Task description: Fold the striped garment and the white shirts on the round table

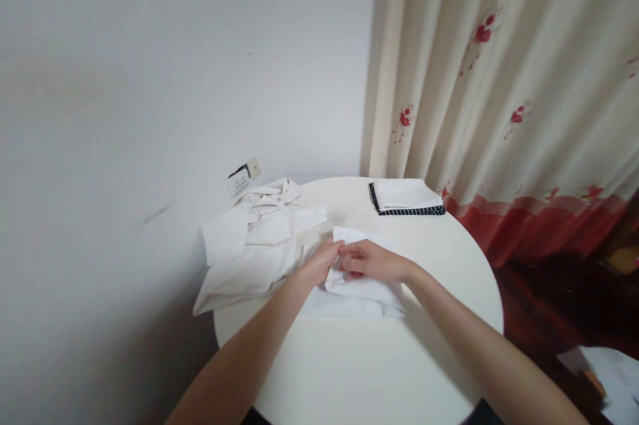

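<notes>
A partly folded white cloth point(367, 288) lies in the middle of the round white table, with a layer spread flat beneath its near edge. At its left edge my left hand point(323, 261) is closed on the fabric, thumb uppermost. My right hand point(368, 260) rests over the cloth with curled fingers, its fingertips meeting the left thumb at the cloth's edge. Both hands appear to pinch the fabric there, though the exact grip is partly hidden by the fingers. Just left of my left hand is a loose heap of white garments point(267, 252).
A neatly folded white cloth point(405, 193) sits on a black-and-white patterned one point(414, 211) at the table's point(344, 365) back right. A socket point(238, 180) is on the wall behind the heap. A floral curtain point(449, 78) hangs at right. Something white point(614, 372) lies low at right.
</notes>
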Motion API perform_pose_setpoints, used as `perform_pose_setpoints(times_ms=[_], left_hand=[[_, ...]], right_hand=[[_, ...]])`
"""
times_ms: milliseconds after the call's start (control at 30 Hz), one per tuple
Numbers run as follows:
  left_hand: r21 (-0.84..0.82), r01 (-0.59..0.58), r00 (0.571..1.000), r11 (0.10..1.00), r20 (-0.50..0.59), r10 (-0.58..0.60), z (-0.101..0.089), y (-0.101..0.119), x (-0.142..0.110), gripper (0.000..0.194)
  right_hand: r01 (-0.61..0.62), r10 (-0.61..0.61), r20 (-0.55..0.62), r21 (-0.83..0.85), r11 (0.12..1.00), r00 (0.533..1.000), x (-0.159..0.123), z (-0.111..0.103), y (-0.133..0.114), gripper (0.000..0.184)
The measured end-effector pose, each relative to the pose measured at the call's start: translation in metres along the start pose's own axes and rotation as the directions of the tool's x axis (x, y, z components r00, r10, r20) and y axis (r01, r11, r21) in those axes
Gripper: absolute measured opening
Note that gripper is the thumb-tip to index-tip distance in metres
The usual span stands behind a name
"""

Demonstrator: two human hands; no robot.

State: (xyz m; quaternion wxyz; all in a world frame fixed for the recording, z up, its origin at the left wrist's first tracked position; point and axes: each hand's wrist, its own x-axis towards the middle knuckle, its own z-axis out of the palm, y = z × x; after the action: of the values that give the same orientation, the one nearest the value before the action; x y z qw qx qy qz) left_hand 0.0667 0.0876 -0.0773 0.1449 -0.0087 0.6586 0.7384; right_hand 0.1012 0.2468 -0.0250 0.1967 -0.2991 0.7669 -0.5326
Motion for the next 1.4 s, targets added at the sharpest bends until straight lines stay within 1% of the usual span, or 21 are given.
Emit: perform_pose_setpoints(times_ms=[33,67,100,133,200,233,267,300,367,433,467,600,733,800,933,1033,1100,1167,1233,1300,1400], left_hand=[[-0.014,0.004,1.000,1.000,0.011,-0.004,0.000,0.000,0.000,0.025],[-0.022,0.013,1.000,1.000,0.017,-0.012,0.000,0.002,-0.001,0.024],[-0.021,0.017,1.000,1.000,0.017,-0.017,-0.001,0.004,-0.002,0.024],[-0.016,0.022,1.000,1.000,0.020,-0.022,-0.002,0.007,-0.003,0.025],[0.016,0.023,1.000,1.000,0.019,-0.024,-0.006,0.015,-0.007,0.026],[0.040,0.016,1.000,0.999,0.014,-0.016,-0.010,0.019,-0.010,0.026],[0.064,0.003,1.000,0.998,0.007,-0.003,-0.014,0.024,-0.013,0.027],[0.089,-0.008,1.000,0.996,-0.002,0.008,-0.019,0.030,-0.017,0.028],[0.140,-0.006,0.999,0.990,-0.041,0.012,-0.030,0.040,-0.024,0.031],[0.181,0.001,0.996,0.983,-0.084,0.014,-0.041,0.049,-0.030,0.033],[0.198,0.004,0.995,0.980,-0.101,0.016,-0.047,0.052,-0.032,0.033],[0.236,-0.039,0.991,0.971,-0.113,0.067,-0.061,0.058,-0.037,0.033],[0.281,-0.128,0.992,0.951,0.044,0.120,-0.072,0.055,-0.036,0.037],[0.367,-0.132,0.989,0.921,0.109,0.099,-0.079,0.051,-0.036,0.034],[0.558,-0.063,0.994,0.827,0.110,0.001,-0.091,0.045,-0.034,0.031],[0.622,-0.018,0.987,0.783,0.134,-0.084,-0.097,0.041,-0.032,0.039],[0.649,-0.007,0.988,0.761,0.122,-0.095,-0.098,0.038,-0.030,0.050],[0.679,0.008,0.996,0.734,0.057,-0.064,-0.097,0.034,-0.028,0.069],[0.735,0.003,1.000,0.678,0.000,-0.005,-0.095,0.031,-0.026,0.086],[0.799,-0.033,0.998,0.601,-0.011,0.069,-0.094,0.029,-0.023,0.091],[0.853,-0.092,0.988,0.514,0.014,0.154,-0.095,0.027,-0.018,0.089]], right_hand=[[0.050,-0.049,-0.046,0.023,0.998,0.998,-0.003,-0.015,0.001,0.030],[0.087,-0.083,-0.145,0.024,0.996,0.986,-0.005,-0.029,0.003,0.032],[0.109,-0.103,-0.282,0.006,0.994,0.954,-0.005,-0.041,0.008,0.034],[0.114,-0.111,-0.434,-0.020,0.993,0.894,-0.003,-0.052,0.015,0.033],[0.090,-0.106,-0.682,-0.058,0.994,0.723,0.003,-0.064,0.036,0.029],[0.073,-0.092,-0.749,-0.059,0.996,0.656,0.006,-0.066,0.048,0.028],[0.056,-0.073,-0.778,-0.049,0.997,0.624,0.009,-0.065,0.060,0.027],[0.041,-0.052,-0.776,-0.034,0.999,0.628,0.011,-0.062,0.072,0.027],[0.021,-0.033,-0.725,-0.025,0.999,0.688,0.015,-0.053,0.089,0.029],[0.006,-0.043,-0.679,-0.057,0.998,0.733,0.017,-0.044,0.097,0.031],[-0.005,-0.045,-0.671,-0.073,0.997,0.740,0.018,-0.040,0.099,0.032],[-0.037,-0.016,-0.677,-0.064,0.997,0.736,0.024,-0.032,0.098,0.031],[-0.018,0.016,-0.669,0.004,1.000,0.743,0.027,-0.031,0.099,0.031],[-0.011,0.037,-0.667,0.043,0.999,0.744,0.027,-0.031,0.102,0.032],[-0.004,0.043,-0.654,0.061,0.998,0.755,0.026,-0.030,0.108,0.033],[-0.029,0.032,-0.632,0.015,0.999,0.774,0.025,-0.028,0.110,0.035],[-0.044,0.012,-0.625,-0.036,0.998,0.780,0.023,-0.026,0.110,0.036],[-0.041,-0.013,-0.634,-0.070,0.997,0.773,0.021,-0.025,0.109,0.035],[-0.040,-0.023,-0.649,-0.083,0.996,0.761,0.020,-0.023,0.108,0.035],[-0.049,-0.018,-0.662,-0.083,0.995,0.749,0.020,-0.021,0.106,0.036],[-0.056,-0.012,-0.670,-0.079,0.995,0.742,0.020,-0.020,0.106,0.038]])
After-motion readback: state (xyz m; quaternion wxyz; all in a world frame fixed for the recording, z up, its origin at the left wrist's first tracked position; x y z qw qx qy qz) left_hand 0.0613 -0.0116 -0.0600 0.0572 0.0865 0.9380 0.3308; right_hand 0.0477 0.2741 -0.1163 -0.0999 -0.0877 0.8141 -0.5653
